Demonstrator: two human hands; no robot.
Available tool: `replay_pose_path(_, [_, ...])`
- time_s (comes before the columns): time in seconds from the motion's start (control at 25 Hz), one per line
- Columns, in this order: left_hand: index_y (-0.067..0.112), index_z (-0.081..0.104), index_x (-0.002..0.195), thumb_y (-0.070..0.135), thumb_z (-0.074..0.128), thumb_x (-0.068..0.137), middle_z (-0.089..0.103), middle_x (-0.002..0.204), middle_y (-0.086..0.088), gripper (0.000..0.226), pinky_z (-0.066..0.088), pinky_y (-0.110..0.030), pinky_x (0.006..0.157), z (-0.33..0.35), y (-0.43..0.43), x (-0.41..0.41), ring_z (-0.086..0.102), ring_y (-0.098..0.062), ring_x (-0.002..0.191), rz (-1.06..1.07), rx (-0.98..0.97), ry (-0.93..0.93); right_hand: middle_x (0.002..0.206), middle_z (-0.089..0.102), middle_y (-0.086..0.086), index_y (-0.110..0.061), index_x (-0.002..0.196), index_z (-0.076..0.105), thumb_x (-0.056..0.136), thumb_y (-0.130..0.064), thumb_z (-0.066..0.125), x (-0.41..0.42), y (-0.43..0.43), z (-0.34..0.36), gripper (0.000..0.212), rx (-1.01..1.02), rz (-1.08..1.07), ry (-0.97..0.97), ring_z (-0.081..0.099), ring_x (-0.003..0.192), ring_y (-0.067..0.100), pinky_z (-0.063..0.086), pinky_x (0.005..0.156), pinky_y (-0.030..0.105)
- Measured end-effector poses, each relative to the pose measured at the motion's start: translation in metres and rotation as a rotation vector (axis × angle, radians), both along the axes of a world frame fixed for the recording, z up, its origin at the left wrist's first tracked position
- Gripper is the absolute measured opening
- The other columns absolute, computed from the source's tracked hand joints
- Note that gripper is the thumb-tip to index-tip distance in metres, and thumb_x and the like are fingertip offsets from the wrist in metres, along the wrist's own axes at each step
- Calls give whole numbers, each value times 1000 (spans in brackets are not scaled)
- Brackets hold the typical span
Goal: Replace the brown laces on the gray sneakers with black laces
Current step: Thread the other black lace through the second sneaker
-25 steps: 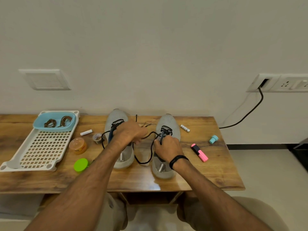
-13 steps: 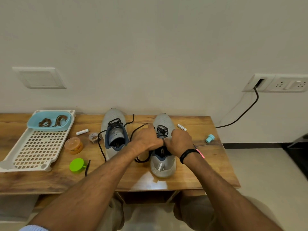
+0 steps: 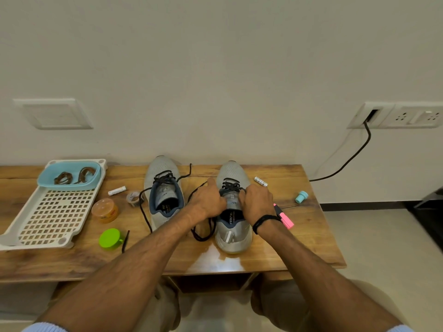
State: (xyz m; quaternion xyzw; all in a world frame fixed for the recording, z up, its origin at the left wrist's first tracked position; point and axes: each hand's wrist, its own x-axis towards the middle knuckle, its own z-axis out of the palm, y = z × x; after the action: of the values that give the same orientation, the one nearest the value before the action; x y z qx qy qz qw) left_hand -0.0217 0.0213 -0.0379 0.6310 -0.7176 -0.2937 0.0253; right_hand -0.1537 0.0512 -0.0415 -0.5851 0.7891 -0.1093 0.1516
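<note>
Two gray sneakers stand side by side on the wooden table, toes toward the wall. The left sneaker (image 3: 163, 188) carries a black lace (image 3: 165, 179) whose loose ends trail over the table. On the right sneaker (image 3: 233, 226) another black lace (image 3: 230, 185) runs through the upper eyelets. My left hand (image 3: 208, 200) grips the left side of that lace at the shoe's tongue. My right hand (image 3: 256, 202) pinches its right side. A slack loop (image 3: 202, 232) hangs between the shoes. The brown laces (image 3: 74, 174) lie in a blue bowl (image 3: 69, 185).
A white perforated tray (image 3: 51, 216) holds the blue bowl at the left. An orange jar (image 3: 105, 210), a green lid (image 3: 109, 237), a tape roll (image 3: 133, 197), two small white tubes, a pink highlighter (image 3: 285, 218) and a teal cap (image 3: 301, 196) lie around the shoes.
My left hand left the left sneaker and came across to the right one. Both hands now hold the lace at the right sneaker's tongue.
</note>
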Motion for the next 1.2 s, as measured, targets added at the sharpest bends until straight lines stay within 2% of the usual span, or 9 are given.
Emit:
replay_pose_path(0.12, [13, 45, 117, 43, 62, 90, 62, 95, -3, 44, 51, -27, 51, 12, -1, 9, 65, -18, 72, 53, 88, 34, 99, 67, 16, -4, 94, 64, 101, -30, 47, -6, -2, 3, 32, 32, 43, 7, 59, 88, 28, 37, 65, 28])
replay_pose_path(0.2, [13, 56, 100, 51, 57, 91, 65, 89, -3, 39, 57, -28, 55, 23, -3, 16, 67, -18, 70, 121, 104, 77, 99, 67, 16, -6, 89, 62, 99, -31, 51, -9, -5, 4, 29, 52, 67, 18, 62, 92, 29, 39, 66, 29])
replay_pose_path(0.36, [11, 60, 78, 25, 46, 92, 70, 80, -6, 25, 43, -24, 49, 45, -2, 24, 59, -17, 62, 322, 217, 437, 102, 67, 16, -5, 95, 63, 97, -31, 54, -7, -10, 4, 28, 75, 68, 11, 62, 99, 31, 41, 68, 30])
replay_pose_path(0.44, [8, 60, 79, 18, 43, 93, 71, 76, -7, 24, 42, -20, 44, 50, 2, 23, 60, -17, 58, 309, 322, 396, 103, 67, 15, -4, 96, 64, 96, -32, 54, -8, -11, 3, 29, 73, 71, 20, 62, 99, 31, 41, 68, 30])
replay_pose_path(0.56, [1, 67, 93, 15, 50, 95, 74, 84, -10, 22, 57, -25, 51, 45, 7, 15, 71, -21, 66, 183, 441, 198, 105, 66, 15, -4, 100, 64, 97, -33, 54, -8, -10, 4, 31, 69, 73, 34, 62, 102, 31, 40, 69, 30])
replay_pose_path(0.68, [0, 68, 98, 7, 53, 97, 65, 90, -14, 17, 61, -25, 60, 43, 4, 12, 71, -22, 74, 193, 516, 246, 106, 66, 14, -5, 101, 64, 96, -33, 55, -6, -10, 3, 30, 70, 61, 32, 62, 102, 30, 41, 69, 30])
replay_pose_path(0.92, [5, 70, 90, 10, 60, 94, 61, 62, -7, 12, 42, -20, 37, 48, -1, 15, 50, -8, 41, 170, 365, 164, 105, 65, 14, -5, 101, 63, 96, -34, 56, -6, -10, 4, 30, 90, 56, 23, 62, 100, 30, 44, 69, 31])
replay_pose_path(1.04, [15, 53, 63, 13, 55, 86, 53, 69, -21, 24, 45, -39, 57, 50, -12, 24, 41, -14, 54, 93, 85, 19, 105, 65, 13, -6, 100, 63, 96, -35, 56, -7, -10, 6, 31, 98, 50, 24, 62, 100, 30, 45, 70, 32])
replay_pose_path(1.2, [8, 71, 75, 14, 59, 81, 67, 71, 2, 15, 50, -28, 68, 49, -15, 29, 61, -18, 70, 362, -265, 367, 106, 65, 11, -7, 100, 64, 95, -38, 58, -9, -10, 9, 31, 136, 32, 5, 62, 100, 30, 43, 68, 30])
